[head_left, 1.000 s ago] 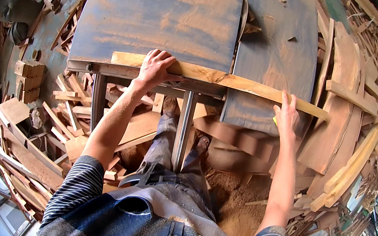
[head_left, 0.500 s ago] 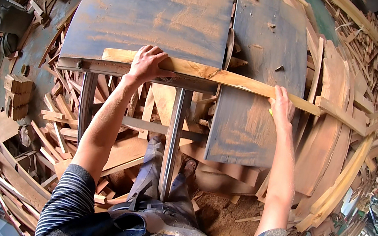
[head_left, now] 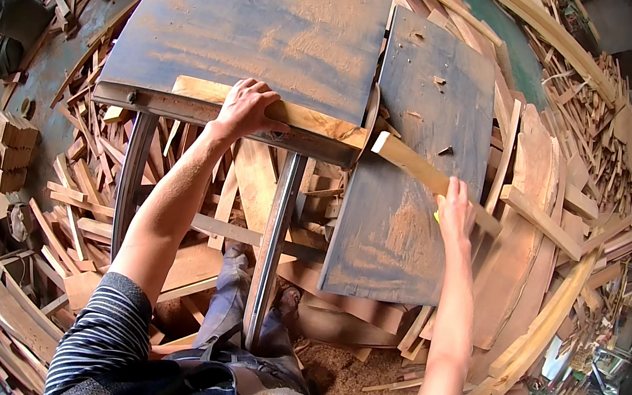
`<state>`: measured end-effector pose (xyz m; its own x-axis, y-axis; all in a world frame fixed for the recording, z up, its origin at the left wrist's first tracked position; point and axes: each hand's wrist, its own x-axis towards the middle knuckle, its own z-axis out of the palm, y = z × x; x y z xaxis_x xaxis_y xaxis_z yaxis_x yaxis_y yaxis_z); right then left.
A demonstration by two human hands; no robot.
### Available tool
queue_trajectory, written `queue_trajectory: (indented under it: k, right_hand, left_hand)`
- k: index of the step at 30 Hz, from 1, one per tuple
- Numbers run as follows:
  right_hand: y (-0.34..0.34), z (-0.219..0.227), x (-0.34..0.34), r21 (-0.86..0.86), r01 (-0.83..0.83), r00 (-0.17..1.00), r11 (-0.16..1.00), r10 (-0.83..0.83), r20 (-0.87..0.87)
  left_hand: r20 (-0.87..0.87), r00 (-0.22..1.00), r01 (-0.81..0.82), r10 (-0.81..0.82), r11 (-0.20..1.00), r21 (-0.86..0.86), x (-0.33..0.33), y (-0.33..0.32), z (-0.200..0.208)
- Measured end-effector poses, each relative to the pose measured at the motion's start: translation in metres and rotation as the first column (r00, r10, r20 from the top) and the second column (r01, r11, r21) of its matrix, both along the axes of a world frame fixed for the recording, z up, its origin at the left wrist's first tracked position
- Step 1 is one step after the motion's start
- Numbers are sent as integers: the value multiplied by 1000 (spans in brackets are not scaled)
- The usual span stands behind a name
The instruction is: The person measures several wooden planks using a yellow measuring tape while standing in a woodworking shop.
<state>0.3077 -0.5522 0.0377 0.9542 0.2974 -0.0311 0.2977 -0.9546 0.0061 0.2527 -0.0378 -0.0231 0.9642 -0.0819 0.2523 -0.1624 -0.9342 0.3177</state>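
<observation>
My left hand [head_left: 245,109] is closed over a light wooden strip [head_left: 320,122] lying along the front edge of the dusty left saw table [head_left: 253,22]. Its right end meets the slot where the edge of a round saw blade [head_left: 372,107] shows. Across that slot, my right hand [head_left: 456,211] grips a separate, shorter wooden piece [head_left: 410,164] over the right table plate [head_left: 409,237]. This piece slants, its left end pointing toward the blade with a gap between. A bit of something yellow shows beside my right fingers.
Long planks [head_left: 523,247] lie to the right of the saw, with a heap of offcuts [head_left: 596,101] beyond. Scrap wood [head_left: 85,194] crowds the floor at left, near stacked wooden blocks [head_left: 12,149]. A metal leg [head_left: 272,248] stands before me; sawdust [head_left: 341,379] covers the floor.
The single long strip is now in two pieces, parted at the blade. My right hand has drawn its piece toward me and turned it aslant; my left hand keeps its hold.
</observation>
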Motion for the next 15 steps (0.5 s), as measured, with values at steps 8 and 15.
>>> queue_trajectory:
  k: [8,15]
  right_hand:
    - [-41,95,-135,293,184,965,938,-229,126]
    - [-58,130,-279,632,530,790,566,-599,-127]
  left_hand:
    - [-161,987,-13,19,999,40,-85,-25,8]
    - [-147,980,136,-134,991,2,-173,-47,20]
